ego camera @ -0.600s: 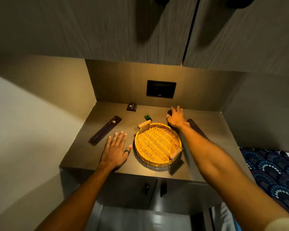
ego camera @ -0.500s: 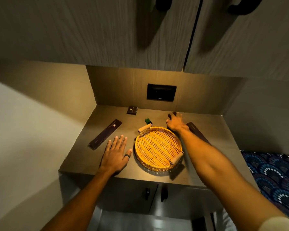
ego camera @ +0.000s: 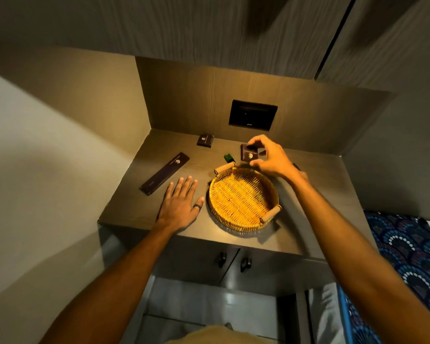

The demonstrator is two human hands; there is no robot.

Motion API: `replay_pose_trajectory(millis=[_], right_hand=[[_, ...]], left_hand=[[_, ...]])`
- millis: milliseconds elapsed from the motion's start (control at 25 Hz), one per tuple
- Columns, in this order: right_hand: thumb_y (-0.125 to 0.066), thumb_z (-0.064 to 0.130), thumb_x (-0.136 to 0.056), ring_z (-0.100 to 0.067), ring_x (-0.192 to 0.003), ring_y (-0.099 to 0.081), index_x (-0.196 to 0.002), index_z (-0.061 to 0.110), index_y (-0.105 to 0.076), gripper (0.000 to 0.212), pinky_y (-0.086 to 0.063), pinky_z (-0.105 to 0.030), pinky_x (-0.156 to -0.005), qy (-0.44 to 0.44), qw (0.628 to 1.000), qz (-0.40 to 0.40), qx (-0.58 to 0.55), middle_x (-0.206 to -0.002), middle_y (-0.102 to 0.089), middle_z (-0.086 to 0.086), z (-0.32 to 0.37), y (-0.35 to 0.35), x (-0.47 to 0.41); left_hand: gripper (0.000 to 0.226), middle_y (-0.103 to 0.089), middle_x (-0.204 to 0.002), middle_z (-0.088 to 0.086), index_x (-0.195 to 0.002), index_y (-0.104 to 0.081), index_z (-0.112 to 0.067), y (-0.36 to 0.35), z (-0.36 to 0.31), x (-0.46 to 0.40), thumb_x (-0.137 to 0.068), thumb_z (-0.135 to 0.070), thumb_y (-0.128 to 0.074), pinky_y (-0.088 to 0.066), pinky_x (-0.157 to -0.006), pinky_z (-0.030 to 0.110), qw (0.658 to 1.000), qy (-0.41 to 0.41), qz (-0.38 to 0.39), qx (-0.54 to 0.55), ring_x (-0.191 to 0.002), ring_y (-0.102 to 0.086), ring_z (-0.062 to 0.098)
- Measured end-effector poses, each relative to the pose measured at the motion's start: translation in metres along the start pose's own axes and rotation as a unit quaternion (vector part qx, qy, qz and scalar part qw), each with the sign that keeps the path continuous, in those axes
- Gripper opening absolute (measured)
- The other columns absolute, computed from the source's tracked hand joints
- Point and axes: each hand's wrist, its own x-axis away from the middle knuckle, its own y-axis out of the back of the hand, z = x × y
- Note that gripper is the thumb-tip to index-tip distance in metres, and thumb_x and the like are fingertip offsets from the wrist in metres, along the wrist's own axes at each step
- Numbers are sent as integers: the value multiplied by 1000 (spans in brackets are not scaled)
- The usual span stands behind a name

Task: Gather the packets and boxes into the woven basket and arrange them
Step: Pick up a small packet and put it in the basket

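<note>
A round woven basket [ego camera: 243,198] with two roll handles sits on the brown counter [ego camera: 134,209] with nothing in it. Just beyond its far rim, my right hand [ego camera: 271,160] pinches a small dark square box [ego camera: 248,153] between thumb and fingers, lifted off the counter. My left hand [ego camera: 180,204] lies flat and open on the counter, left of the basket. A long dark flat box [ego camera: 164,173] lies at the left. Another small dark box [ego camera: 205,140] sits near the back wall. A small green packet [ego camera: 229,158] lies behind the basket's far handle.
A dark end of another long box [ego camera: 296,166] peeks out behind my right wrist. A black socket panel [ego camera: 252,116] is set in the back wall. Cabinet doors hang overhead and below the counter. Patterned blue fabric [ego camera: 407,256] lies at the right.
My right hand, which was pressed down on the counter behind the basket, has closed on the small dark box and raised it. The left hand stays flat in place.
</note>
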Motion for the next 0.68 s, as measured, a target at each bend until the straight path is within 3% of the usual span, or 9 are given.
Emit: replay_pose_trajectory(millis=[120,200,360,680], right_hand=[[-79,-1,-75,-10,-129,-53,-133,23,-54,67,-43,-25,-103,72,974,196,92,-139,-61,2,8,-22,29],[-80,-4,-74,-12,-133,-53,-136,22,-53,73,-46,-30,-109,79,955,254,128,-141,-59,3,12,-39,40],[-81,-1,-76,-23,-140,-51,-144,21,-47,79,-45,-50,-115,72,938,292,171,-145,-59,0,21,-57,51],[-81,2,-80,-26,-146,-46,-152,26,-37,87,-41,-53,-117,56,942,286,167,-152,-55,0,22,-65,55]], left_hand=[[71,7,-175,3,-166,5,-22,1,-1,3,-108,-59,-12,9,-130,48,1000,-2,8,0,-161,10,22],[70,7,-175,3,-166,5,-22,4,-1,4,-108,-58,-12,8,-130,48,1000,-6,11,2,-161,10,23],[69,6,-175,4,-166,4,-22,3,-1,7,-109,-56,-13,8,-130,49,1000,-9,12,4,-161,10,23],[69,8,-175,4,-166,6,-22,4,0,4,-108,-57,-12,7,-130,49,1000,-9,13,3,-161,10,24]])
